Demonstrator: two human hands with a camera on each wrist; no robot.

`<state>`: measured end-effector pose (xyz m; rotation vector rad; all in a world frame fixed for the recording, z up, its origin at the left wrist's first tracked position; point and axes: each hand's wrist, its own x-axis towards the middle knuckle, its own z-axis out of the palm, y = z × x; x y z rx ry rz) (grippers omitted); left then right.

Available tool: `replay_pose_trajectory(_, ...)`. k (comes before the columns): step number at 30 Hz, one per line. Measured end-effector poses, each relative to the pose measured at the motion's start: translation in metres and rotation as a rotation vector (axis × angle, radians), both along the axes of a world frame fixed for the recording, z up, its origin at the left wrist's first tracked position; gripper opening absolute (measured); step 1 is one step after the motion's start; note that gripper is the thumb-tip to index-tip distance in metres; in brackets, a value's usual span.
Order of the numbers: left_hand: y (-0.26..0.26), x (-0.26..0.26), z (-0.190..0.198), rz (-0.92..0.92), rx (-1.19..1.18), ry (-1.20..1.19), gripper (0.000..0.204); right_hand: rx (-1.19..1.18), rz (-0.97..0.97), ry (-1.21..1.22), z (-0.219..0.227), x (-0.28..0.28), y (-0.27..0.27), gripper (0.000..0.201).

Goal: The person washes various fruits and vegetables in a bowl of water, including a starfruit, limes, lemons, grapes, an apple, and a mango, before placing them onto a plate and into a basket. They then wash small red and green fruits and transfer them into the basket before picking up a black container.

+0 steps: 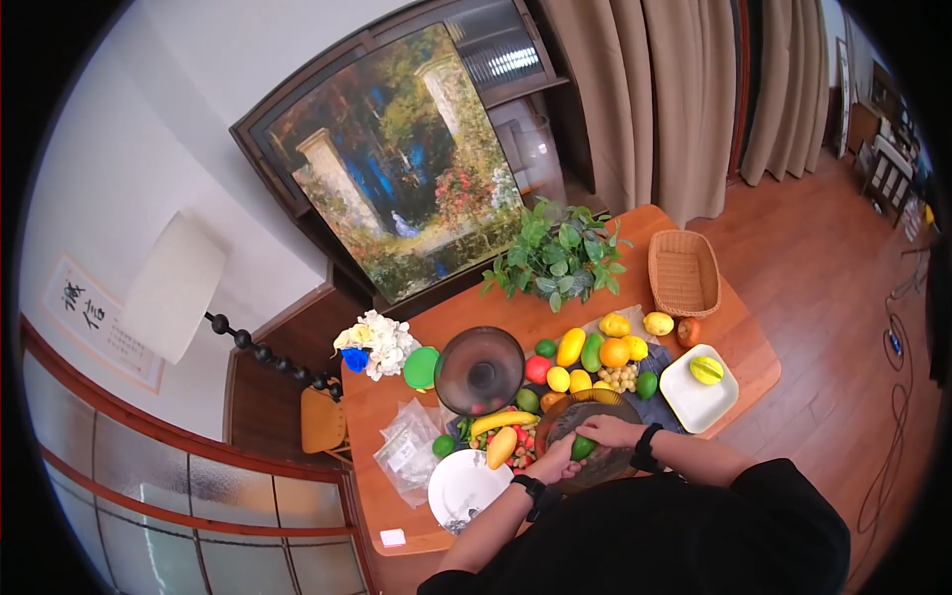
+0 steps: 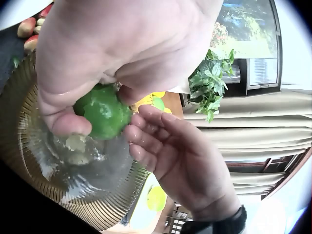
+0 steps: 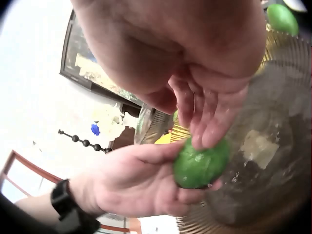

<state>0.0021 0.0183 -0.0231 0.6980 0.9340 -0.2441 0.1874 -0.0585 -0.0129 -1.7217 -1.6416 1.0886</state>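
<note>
A wet green fruit [image 1: 582,448] is held over a ribbed amber glass bowl [image 2: 29,146] with water in it. My left hand [image 1: 557,462] grips the fruit [image 2: 104,111] between thumb and fingers. My right hand [image 1: 613,432] is beside it, fingers fairly straight; in the right wrist view its fingertips [image 3: 207,141] touch the top of the fruit [image 3: 201,163]. Wet drops show on the right hand [image 2: 187,161] in the left wrist view. A pale, squarish patch [image 3: 260,148] shows in the bowl's water.
Left of the bowl are a white plate [image 1: 458,480], a mango [image 1: 502,448] and bananas [image 1: 504,421]. Beyond it lie oranges [image 1: 614,351], lemons and grapes [image 1: 619,378]. A white tray [image 1: 684,405] with a yellow-green fruit, a wicker basket [image 1: 682,260] and a dark glass bowl [image 1: 480,371] stand around.
</note>
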Motion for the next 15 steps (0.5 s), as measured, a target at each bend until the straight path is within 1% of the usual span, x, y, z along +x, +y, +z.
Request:
replay_pose_trajectory(1,-0.001,0.002,0.003,-0.065,0.083,0.021,0.039,-0.278,-0.088,0.264,0.022,-0.007,-0.003,0.052)
replay_pose_trajectory(2,-0.003,0.006,0.013,-0.063,0.083,0.020,0.039,-0.556,-0.177,0.528,0.034,-0.010,-0.005,0.059)
replay_pose_trajectory(3,-0.008,0.010,0.023,-0.174,0.429,0.028,0.041,-0.580,-0.181,0.527,0.027,-0.012,-0.004,0.065)
replay_pose_trajectory(4,-0.011,0.012,0.029,-0.286,0.774,0.036,0.043,-0.580,-0.181,0.525,0.019,-0.010,0.000,0.065)
replay_pose_trajectory(5,-0.013,0.012,0.026,-0.285,0.775,0.035,0.043,-0.696,-0.190,0.607,0.013,-0.008,0.004,0.062)
replay_pose_trajectory(6,-0.017,0.010,0.023,-0.308,1.142,0.052,0.043,-0.812,-0.197,0.689,0.006,-0.006,0.005,0.060)
replay_pose_trajectory(7,-0.019,0.009,0.021,-0.326,1.509,0.068,0.043,-0.812,-0.198,0.691,0.009,-0.008,0.006,0.060)
replay_pose_trajectory(9,-0.016,0.011,0.049,-0.361,1.504,0.096,0.043,-0.856,-0.351,0.904,0.022,-0.014,0.007,0.055)
replay_pose_trajectory(10,-0.014,0.012,0.058,-0.389,1.499,0.124,0.042,-0.854,-0.352,0.905,0.017,-0.015,0.007,0.055)
replay_pose_trajectory(11,-0.013,0.012,0.055,-0.388,1.501,0.124,0.042,-0.818,-0.361,1.012,0.012,-0.017,0.008,0.052)
replay_pose_trajectory(12,-0.011,0.011,0.050,-0.337,1.528,0.147,0.041,-0.780,-0.370,1.118,0.008,-0.018,0.009,0.049)
replay_pose_trajectory(13,-0.008,0.010,0.043,-0.284,1.554,0.171,0.041,-0.781,-0.368,1.117,0.011,-0.020,0.008,0.049)
replay_pose_trajectory(14,-0.004,0.008,0.033,-0.283,1.553,0.173,0.041,-0.548,-0.352,0.843,0.018,-0.024,0.007,0.044)
replay_pose_trajectory(15,0.001,0.007,0.024,-0.115,1.158,0.119,0.042,-0.317,-0.330,0.568,0.022,-0.027,0.006,0.039)
